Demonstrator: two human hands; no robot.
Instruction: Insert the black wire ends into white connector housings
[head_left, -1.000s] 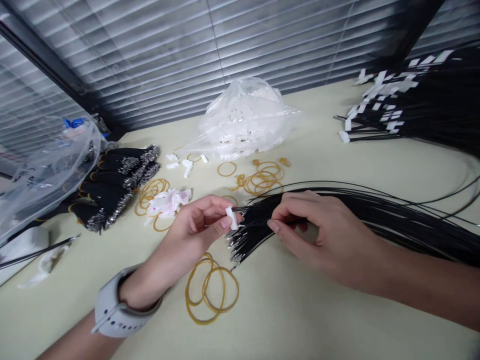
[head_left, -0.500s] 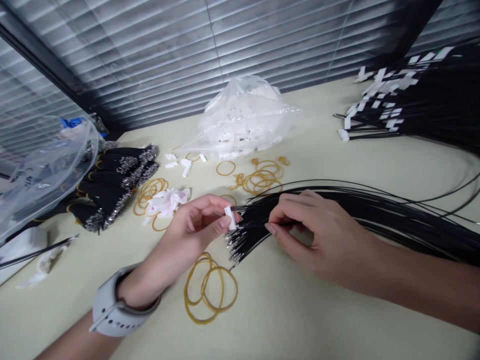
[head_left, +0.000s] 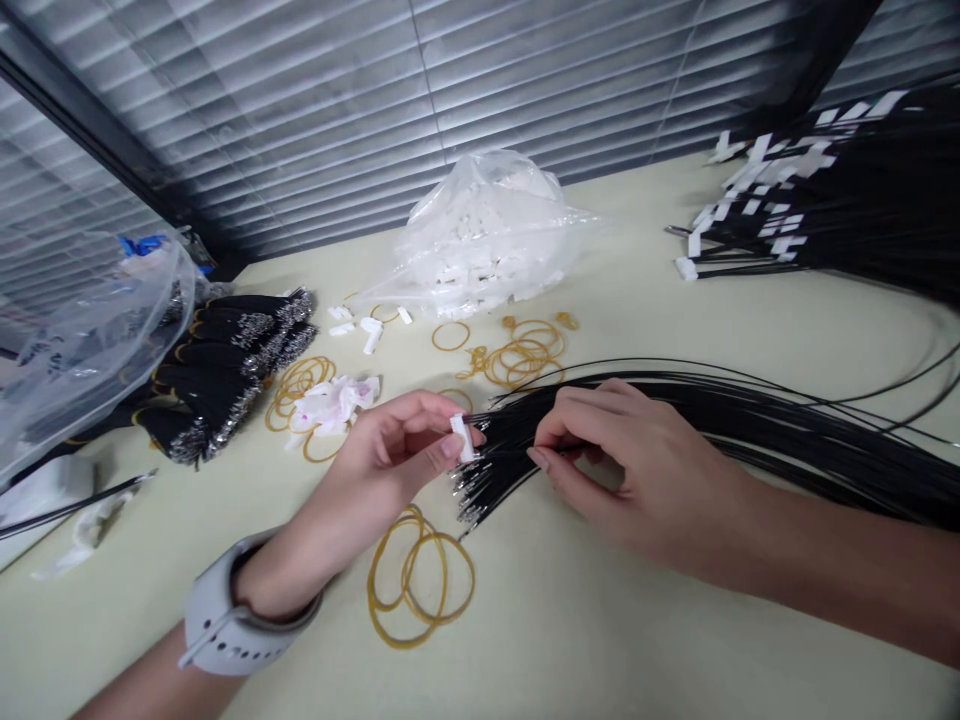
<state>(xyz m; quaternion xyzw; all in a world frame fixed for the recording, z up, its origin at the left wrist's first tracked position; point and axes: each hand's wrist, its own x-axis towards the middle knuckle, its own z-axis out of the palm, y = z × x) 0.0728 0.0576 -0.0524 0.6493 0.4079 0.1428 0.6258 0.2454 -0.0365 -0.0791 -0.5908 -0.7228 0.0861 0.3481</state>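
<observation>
A small white connector housing point(head_left: 463, 438) is pinched between the thumb and fingers of my left hand point(head_left: 401, 450). Black wires run from its right side. My right hand point(head_left: 619, 450) pinches a black wire point(head_left: 517, 455) a short way to the right of the housing; the wire's end meets or nearly meets the housing, and I cannot tell how deep it sits. Beneath both hands lies a thick bundle of black wires point(head_left: 720, 410), its metal-tipped ends fanned out below the housing.
Rubber bands point(head_left: 421, 590) lie in front of the bundle, with more rubber bands point(head_left: 525, 355) behind. A clear bag of white housings point(head_left: 487, 240) stands at the back. Tied wire bundles point(head_left: 225, 370) sit left, wires with white housings point(head_left: 847, 200) right. Crumpled tissue point(head_left: 337, 405) lies near my left hand.
Both hands keep nearly the same place and grip. The white housing has shifted very slightly, and the wire in my right hand appears a touch closer to it.
</observation>
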